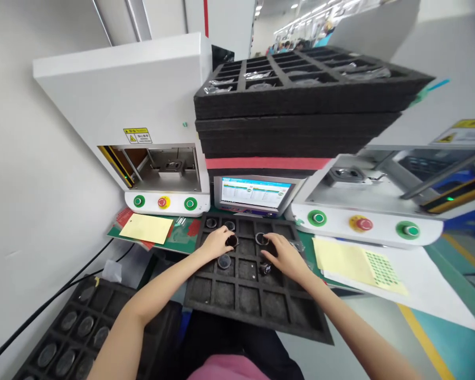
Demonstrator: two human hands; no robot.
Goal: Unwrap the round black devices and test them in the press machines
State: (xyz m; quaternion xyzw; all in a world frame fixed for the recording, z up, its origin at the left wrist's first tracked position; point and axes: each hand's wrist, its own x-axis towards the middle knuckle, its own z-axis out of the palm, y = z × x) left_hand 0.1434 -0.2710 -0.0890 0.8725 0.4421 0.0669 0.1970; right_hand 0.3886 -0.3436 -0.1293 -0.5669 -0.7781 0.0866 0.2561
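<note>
A black foam tray (211, 290) with square compartments lies in front of me. My left hand (217, 244) has its thumb and fingers around a small round black part (232, 240) over the tray's left side. My right hand (287, 257) is at the right side, thumb and fingers apart. Its upper fingertips are at the edge of a round part with a pale rim (262, 239); whether they press on it I cannot tell. Below its thumb sits a shiny dark part (265, 268). Other round parts lie in compartments near my left hand, one a clear-topped disc (224, 261).
Behind the tray are a screen (257, 192) and a tall stack of foam trays (296, 129). White machines with buttons stand left (166, 203) and right (360, 224). Yellow sheets (146, 228) lie on the green bench. Another filled tray (73, 335) is at lower left.
</note>
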